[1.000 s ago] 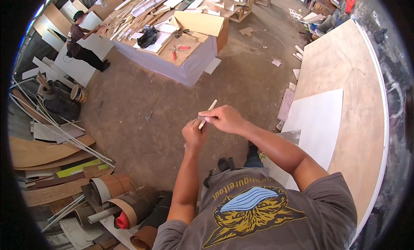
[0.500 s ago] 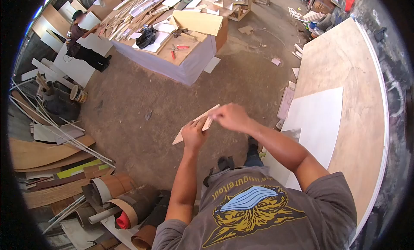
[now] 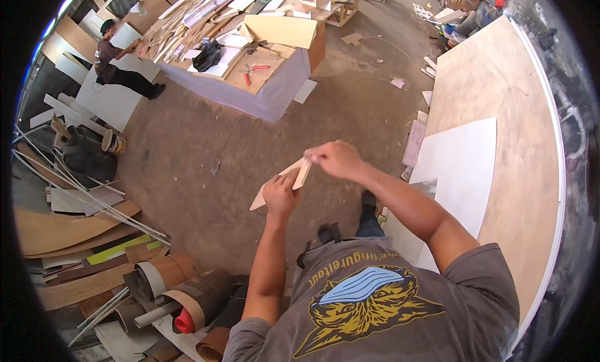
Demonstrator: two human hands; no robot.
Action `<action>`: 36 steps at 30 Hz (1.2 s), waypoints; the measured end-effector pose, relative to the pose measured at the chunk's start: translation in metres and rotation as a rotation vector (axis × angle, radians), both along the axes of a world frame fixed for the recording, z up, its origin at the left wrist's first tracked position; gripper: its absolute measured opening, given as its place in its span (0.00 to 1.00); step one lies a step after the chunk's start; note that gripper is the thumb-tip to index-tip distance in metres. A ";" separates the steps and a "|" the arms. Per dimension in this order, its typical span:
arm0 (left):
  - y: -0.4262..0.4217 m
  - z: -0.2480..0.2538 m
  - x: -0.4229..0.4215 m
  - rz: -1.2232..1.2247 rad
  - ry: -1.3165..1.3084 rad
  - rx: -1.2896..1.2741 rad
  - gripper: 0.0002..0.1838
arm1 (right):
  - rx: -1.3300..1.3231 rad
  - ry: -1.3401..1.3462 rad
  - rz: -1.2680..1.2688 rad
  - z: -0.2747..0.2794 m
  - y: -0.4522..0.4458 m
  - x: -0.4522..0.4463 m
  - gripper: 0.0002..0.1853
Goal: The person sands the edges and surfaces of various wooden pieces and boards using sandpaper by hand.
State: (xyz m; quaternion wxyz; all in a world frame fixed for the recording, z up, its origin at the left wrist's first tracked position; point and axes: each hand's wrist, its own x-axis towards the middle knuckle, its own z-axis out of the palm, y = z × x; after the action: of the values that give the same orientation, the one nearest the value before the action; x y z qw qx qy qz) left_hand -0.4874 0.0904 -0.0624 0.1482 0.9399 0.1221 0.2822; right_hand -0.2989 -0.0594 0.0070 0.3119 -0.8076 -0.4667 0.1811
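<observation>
My left hand point(image 3: 282, 194) is wrapped round a thin, pale wooden piece point(image 3: 258, 199), which slants from lower left to upper right in front of my body. At the upper right end of the wood, my right hand point(image 3: 337, 159) has its fingers pinched together. Whatever is between those fingertips is too small and blurred to make out. Both hands are above the brown floor point(image 3: 187, 156).
A workbench point(image 3: 219, 90) with wood strips and red-handled pliers point(image 3: 247, 78) stands ahead. Another person point(image 3: 115, 68) works at its left. Large boards point(image 3: 465, 168) lean at the right. Rolled sheets point(image 3: 165, 271) and offcuts lie at lower left.
Since the first frame, the wooden piece has turned so that its broad side shows in my left hand. My right hand has shifted up and right, to the wood's upper end.
</observation>
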 end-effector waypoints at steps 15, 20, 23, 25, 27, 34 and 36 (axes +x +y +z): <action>-0.006 -0.006 -0.001 -0.016 -0.106 -0.052 0.27 | 0.247 0.062 0.048 -0.009 -0.006 -0.035 0.15; -0.010 0.000 -0.003 -0.025 -0.093 -0.107 0.22 | 0.174 0.107 -0.125 -0.007 -0.008 -0.019 0.17; -0.016 0.001 0.002 0.002 -0.192 -0.156 0.17 | 0.268 0.082 -0.149 -0.015 -0.007 -0.017 0.18; -0.016 0.001 0.003 0.004 -0.207 -0.166 0.15 | 0.392 0.162 -0.031 -0.008 -0.007 -0.048 0.17; -0.016 0.004 0.003 0.010 -0.217 -0.176 0.14 | 0.372 0.162 -0.088 -0.006 -0.006 -0.045 0.18; -0.018 -0.006 0.005 0.042 -0.218 -0.242 0.13 | 0.316 0.139 -0.090 -0.004 -0.003 -0.048 0.19; -0.018 -0.008 0.004 0.053 -0.222 -0.276 0.13 | 0.259 0.173 -0.029 0.019 -0.006 -0.056 0.19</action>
State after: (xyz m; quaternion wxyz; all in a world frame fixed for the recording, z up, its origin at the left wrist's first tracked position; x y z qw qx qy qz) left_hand -0.4835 0.0727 -0.0704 0.2808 0.8702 0.1675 0.3685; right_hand -0.3547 -0.0654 0.0259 0.4548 -0.7486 -0.4461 0.1837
